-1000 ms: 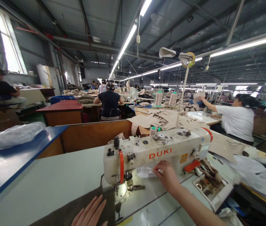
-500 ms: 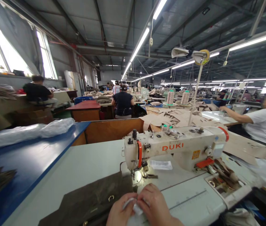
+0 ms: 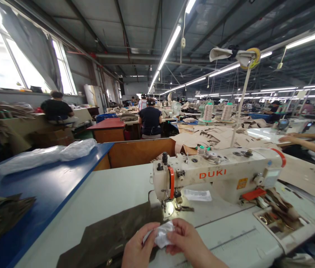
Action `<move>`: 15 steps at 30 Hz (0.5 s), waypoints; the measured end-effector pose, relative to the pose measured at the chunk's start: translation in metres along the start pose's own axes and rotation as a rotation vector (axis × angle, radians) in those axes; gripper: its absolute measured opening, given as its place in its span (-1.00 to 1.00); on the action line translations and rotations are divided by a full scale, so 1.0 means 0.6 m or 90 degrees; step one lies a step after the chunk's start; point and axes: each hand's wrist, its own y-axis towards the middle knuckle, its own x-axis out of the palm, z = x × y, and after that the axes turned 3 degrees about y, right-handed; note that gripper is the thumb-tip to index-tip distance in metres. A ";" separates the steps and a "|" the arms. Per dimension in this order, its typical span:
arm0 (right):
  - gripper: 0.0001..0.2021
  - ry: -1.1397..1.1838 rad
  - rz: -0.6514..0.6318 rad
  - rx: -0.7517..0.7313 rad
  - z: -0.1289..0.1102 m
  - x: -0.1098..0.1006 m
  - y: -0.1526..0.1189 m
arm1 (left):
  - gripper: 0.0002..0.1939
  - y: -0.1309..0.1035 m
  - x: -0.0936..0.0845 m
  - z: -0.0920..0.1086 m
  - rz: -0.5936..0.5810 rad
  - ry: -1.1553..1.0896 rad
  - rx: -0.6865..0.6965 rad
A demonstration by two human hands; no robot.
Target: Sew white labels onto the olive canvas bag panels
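Far L, dark olive fabric panel (image 3: 115,227) lies flat. L hand (image 3: 137,247) pinches the L side of a glossy white slip (image 3: 164,234), held betw. 2 hands, long axis approx. hand-to-hand; R hand (image 3: 187,238) pinches its R side. Needle plate (image 3: 169,209) just beyond; DUKI sewing machine (image 3: 221,167) extends R.

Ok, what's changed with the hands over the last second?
The right hand has drawn back from the flat white paper under the white sewing machine's arm to meet the left hand, which no longer lies flat on the dark olive fabric. Both now hold a small, shiny white piece. The paper and machine stay put.
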 end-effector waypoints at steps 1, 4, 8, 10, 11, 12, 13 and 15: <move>-0.41 0.015 -0.020 0.008 -0.002 0.001 0.002 | -0.62 0.000 -0.002 -0.004 -0.002 -0.011 -0.006; -0.39 0.034 -0.021 0.017 -0.008 -0.005 0.008 | -0.59 0.004 -0.012 -0.017 -0.021 -0.079 -0.046; -0.53 0.010 0.020 0.010 -0.010 -0.024 0.007 | -0.55 0.009 -0.038 -0.020 -0.001 -0.118 -0.100; -0.64 -0.008 0.034 -0.001 -0.012 -0.032 0.003 | -0.56 0.011 -0.049 -0.014 -0.002 -0.107 -0.107; -0.69 -0.019 0.037 -0.010 -0.014 -0.034 0.002 | -0.56 0.011 -0.053 -0.011 -0.008 -0.104 -0.107; -0.74 -0.036 0.040 -0.020 -0.016 -0.036 0.000 | -0.56 0.012 -0.057 -0.009 -0.016 -0.103 -0.108; -0.77 -0.059 0.042 -0.031 -0.019 -0.039 -0.002 | -0.56 0.013 -0.059 -0.008 -0.025 -0.103 -0.111; -0.80 -0.106 0.049 -0.048 -0.025 -0.043 -0.003 | -0.56 0.016 -0.062 -0.008 -0.038 -0.100 -0.116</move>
